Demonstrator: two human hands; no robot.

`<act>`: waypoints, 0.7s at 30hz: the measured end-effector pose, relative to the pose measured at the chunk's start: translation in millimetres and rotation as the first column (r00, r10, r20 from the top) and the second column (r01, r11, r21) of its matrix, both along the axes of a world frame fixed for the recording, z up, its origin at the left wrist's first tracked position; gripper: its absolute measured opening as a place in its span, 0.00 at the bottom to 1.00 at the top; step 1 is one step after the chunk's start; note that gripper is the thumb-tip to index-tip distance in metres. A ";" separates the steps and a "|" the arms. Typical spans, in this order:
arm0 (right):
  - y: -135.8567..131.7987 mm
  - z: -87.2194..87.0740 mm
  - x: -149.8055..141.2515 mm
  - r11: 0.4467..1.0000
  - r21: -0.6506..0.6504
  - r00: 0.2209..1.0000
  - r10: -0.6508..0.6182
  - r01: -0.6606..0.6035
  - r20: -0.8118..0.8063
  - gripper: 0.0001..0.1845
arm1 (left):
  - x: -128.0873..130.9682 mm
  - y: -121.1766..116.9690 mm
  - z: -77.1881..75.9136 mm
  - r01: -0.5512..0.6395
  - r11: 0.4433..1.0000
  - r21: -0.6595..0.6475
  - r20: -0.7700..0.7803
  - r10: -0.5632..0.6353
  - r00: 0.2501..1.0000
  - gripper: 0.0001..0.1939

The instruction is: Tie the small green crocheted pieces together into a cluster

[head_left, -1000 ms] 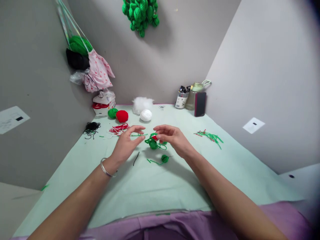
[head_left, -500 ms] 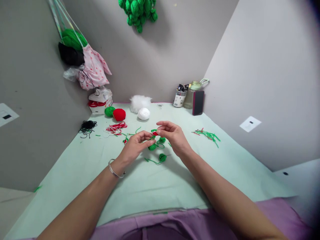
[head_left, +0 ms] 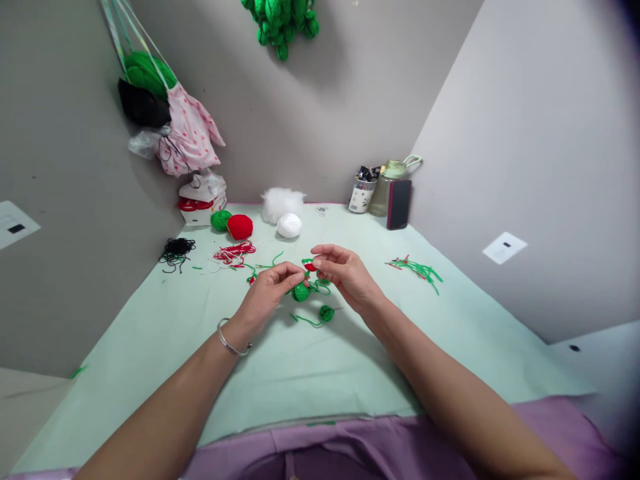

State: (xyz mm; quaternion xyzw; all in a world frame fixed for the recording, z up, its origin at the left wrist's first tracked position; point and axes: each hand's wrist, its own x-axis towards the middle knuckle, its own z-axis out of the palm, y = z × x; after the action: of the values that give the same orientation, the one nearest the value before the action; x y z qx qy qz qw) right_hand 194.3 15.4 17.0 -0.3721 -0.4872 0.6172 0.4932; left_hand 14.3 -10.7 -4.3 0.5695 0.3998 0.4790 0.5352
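Both hands meet over the middle of a pale green table [head_left: 280, 373]. My left hand [head_left: 267, 297] has its fingers pinched together at a strand of green yarn. My right hand [head_left: 345, 273] pinches a small red and green crocheted piece [head_left: 310, 266]. A small green crocheted ball [head_left: 301, 292] hangs on yarn just below the fingertips. Another green ball [head_left: 326, 313] with a yarn tail lies on the table under my right hand.
Green [head_left: 220, 220], red [head_left: 240, 227] and white [head_left: 289, 225] yarn balls and white stuffing [head_left: 283, 202] sit at the back. Black yarn [head_left: 175, 250] and red yarn scraps [head_left: 233, 253] lie left, green scraps [head_left: 417, 270] right. A pen cup [head_left: 361, 193], bottle and phone [head_left: 399, 204] stand back right.
My left hand has moved right from an open pose, closing its fingers at the yarn by my right hand. The crocheted pieces have been lifted slightly between the hands.
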 end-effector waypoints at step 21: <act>-3.8 2.8 -4.4 0.992 0.101 0.990 0.060 -0.073 0.124 0.10 | -5.1 -1.3 5.0 -0.087 0.989 -0.116 0.307 0.119 0.944 0.13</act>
State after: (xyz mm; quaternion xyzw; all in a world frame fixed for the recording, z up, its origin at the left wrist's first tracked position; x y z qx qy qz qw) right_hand 189.9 11.6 19.8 -0.3659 -0.5600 0.5832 0.4609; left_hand 9.2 -12.0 0.7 0.4367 0.3626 0.5698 0.5942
